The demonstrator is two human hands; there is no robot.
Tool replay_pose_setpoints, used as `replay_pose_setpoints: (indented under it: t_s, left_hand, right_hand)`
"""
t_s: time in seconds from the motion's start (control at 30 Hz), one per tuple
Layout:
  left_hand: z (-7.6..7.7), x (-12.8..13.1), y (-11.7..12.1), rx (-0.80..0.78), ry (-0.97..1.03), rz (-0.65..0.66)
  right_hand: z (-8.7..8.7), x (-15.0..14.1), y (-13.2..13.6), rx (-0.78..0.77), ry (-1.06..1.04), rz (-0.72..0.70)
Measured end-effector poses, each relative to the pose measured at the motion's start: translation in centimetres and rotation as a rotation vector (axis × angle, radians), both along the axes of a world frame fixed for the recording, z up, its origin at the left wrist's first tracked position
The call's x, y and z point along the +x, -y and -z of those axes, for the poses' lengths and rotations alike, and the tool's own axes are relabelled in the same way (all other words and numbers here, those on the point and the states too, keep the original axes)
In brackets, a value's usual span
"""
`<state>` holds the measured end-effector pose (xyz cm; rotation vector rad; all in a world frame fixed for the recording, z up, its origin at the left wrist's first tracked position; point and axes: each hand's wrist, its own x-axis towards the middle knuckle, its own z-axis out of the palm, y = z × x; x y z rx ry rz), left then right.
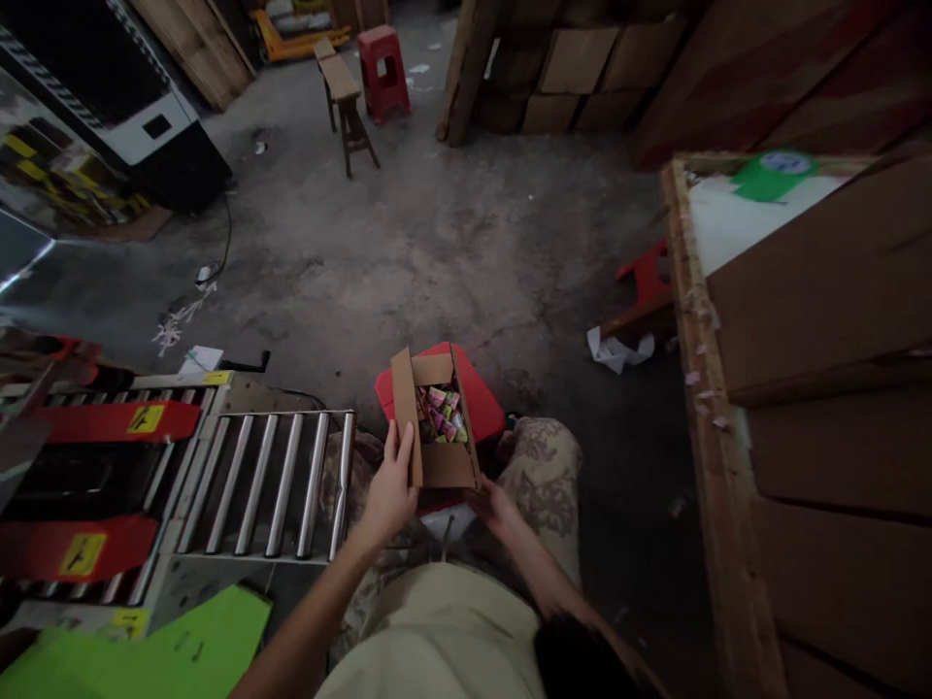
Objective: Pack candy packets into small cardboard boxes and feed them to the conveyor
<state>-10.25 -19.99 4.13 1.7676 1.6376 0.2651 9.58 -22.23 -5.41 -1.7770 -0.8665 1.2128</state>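
Observation:
An open cardboard box (448,468) rests on a red plastic stool (485,403) in front of me, its flaps raised. Inside it lie several small packets (442,413) in pink, green and purple wrappers. My left hand (391,490) grips the left flap of the box, fingers along its outer face and thumb near the bottom edge. At the lower right corner, my right hand (497,507) is closed on the box, with some fingers hidden beneath it.
A roller conveyor (271,485) with a red-guarded carton sealer (109,427) stands at my left. Cardboard cartons (822,282) fill a wood-edged table (691,388) at right. Ahead are a wooden bench (342,83), another red stool (383,73) and paper scraps (618,349) on the floor.

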Motion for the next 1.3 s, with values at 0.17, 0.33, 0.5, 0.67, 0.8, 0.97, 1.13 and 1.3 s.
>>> replay_pose_setpoints:
  t_s: [0.17, 0.33, 0.5, 0.67, 0.8, 0.97, 1.13, 1.3]
  left_hand:
    - [-0.4, -2.3, -1.1, 0.089, 0.205, 0.292]
    - [1.1, -2.6, -2.7, 0.148, 0.369, 0.181]
    - [6.4, -3.2, -3.3, -0.033, 0.800, -0.484]
    - [10.8, 0.6, -3.7, -0.168, 0.763, -0.866]
    - [11.1, 5.1, -4.5, -0.196, 0.893, -0.744]
    - [9.0, 6.8, -5.2, -0.714, 1.287, -0.689]
    - [5.7, 1.0, -2.3, -0.524, 1.347, -0.878]
    - [3.3, -7.1, 3.1, -0.030, 1.297, -1.112]
  right_hand:
    - [-4.0, 1.2, -1.0, 0.167, 0.010, -0.109]
    - [-8.8, -5.4, -4.7, 0.143, 0.518, -0.409]
    - [-9.5, -8.2, -4.1, 0.093, 0.916, -0.461]
    - [-8.3, -1.4, -5.1, 0.146, 0.815, -0.502]
    - [-6.5, 6.2, -6.8, 0.218, 0.502, -0.499]
    - [-5.5, 9.1, -6.6, 0.263, 0.280, -0.421]
    - [-8.8, 3.4, -5.1, 0.438, 0.336, -0.566]
    - [-14.9, -7.9, -6.1, 0.699, 0.443, -0.989]
